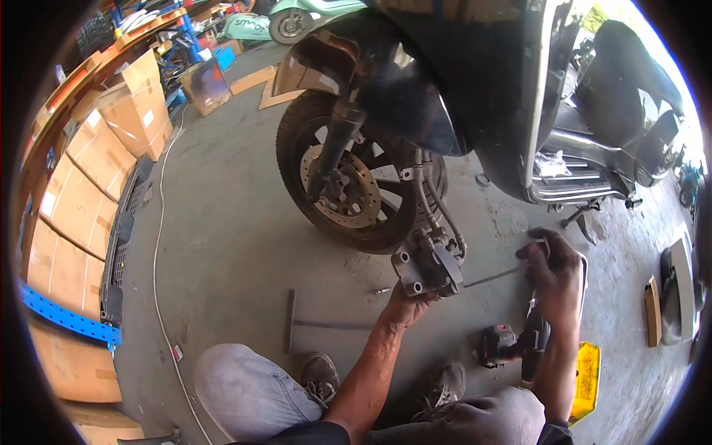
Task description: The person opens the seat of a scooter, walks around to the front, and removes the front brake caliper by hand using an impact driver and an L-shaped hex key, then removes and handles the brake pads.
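My left hand (pixel 406 307) grips a metal brake caliper (pixel 426 265) from below; hoses run up from it toward the black scooter (pixel 489 81). The front wheel (pixel 293 170) with its slotted brake disc (pixel 356 209) is behind the caliper. My right hand (pixel 549 271) is closed on a thin metal rod tool (pixel 493 277), whose far end lies at the caliper's right side; whether it touches is unclear. A cordless drill (pixel 530 345) is below my right hand, over a yellow tray (pixel 586 374). A T-handle wrench (pixel 291 319) lies on the floor left of my left forearm.
Stacked cardboard boxes (pixel 89 185) and a blue perforated beam (pixel 67 311) line the left side, with a white cable (pixel 156 259) along the floor. A mint-green scooter (pixel 245 28) stands at the back. Long panels and pieces (pixel 667 297) lean at the right. My knees frame the lower middle.
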The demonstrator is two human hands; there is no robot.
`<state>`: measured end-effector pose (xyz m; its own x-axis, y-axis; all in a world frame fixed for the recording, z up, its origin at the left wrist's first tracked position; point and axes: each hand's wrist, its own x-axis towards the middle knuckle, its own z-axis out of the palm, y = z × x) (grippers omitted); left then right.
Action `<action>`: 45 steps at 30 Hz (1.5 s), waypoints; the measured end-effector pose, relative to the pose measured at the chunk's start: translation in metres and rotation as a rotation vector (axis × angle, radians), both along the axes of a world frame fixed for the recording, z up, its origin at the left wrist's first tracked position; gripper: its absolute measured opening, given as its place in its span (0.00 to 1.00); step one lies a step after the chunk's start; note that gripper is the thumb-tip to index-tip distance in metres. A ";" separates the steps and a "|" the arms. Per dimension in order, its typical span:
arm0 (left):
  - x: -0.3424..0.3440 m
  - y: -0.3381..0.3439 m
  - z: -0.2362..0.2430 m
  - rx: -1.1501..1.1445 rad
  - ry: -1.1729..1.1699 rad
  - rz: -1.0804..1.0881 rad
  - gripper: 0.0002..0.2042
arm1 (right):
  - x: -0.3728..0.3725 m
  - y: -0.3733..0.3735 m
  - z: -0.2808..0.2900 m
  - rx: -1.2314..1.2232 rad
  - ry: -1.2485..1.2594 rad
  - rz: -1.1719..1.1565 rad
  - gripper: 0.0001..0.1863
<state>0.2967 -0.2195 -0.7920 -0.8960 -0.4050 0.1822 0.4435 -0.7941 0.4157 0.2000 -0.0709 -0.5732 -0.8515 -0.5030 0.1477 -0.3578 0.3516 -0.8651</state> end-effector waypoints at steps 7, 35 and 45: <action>0.026 -0.022 0.022 0.040 -0.062 0.019 0.40 | 0.001 -0.005 -0.034 -0.435 0.021 0.411 0.14; 0.010 -0.001 0.020 0.073 -0.052 0.051 0.42 | 0.014 -0.010 -0.050 -0.313 0.333 -0.107 0.15; 0.005 0.013 0.021 0.054 -0.045 0.069 0.36 | 0.007 -0.019 -0.034 -0.678 -0.248 -0.157 0.28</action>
<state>0.3016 -0.2069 -0.7706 -0.8722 -0.4745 0.1186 0.4800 -0.7840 0.3935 0.2066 -0.0895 -0.6076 -0.9547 -0.2395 0.1769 -0.1130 -0.2581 -0.9595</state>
